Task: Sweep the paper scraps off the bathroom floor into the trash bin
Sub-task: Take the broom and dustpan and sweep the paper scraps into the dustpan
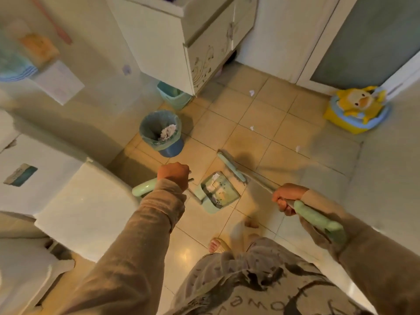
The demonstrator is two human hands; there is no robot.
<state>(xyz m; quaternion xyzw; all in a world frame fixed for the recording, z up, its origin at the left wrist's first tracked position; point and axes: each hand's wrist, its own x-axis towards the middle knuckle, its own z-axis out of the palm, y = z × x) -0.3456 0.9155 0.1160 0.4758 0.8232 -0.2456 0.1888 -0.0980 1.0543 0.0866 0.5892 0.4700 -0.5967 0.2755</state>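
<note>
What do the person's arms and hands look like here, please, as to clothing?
Both arms wear long, loose sleeves of soft taupe-brown fabric; the left sleeve and right sleeve end in plain cuffs at the wrists. The left hand and right hand are bare: no gloves, watch or rings show.

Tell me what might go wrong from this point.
The scrap already in the dustpan could slide out if the left hand tilts it on the way to the trash bin. Three loose scraps lie well beyond the pan; the far scrap by the cabinet is easily missed. The broom in the right hand may flick light paper past the pan.
</note>
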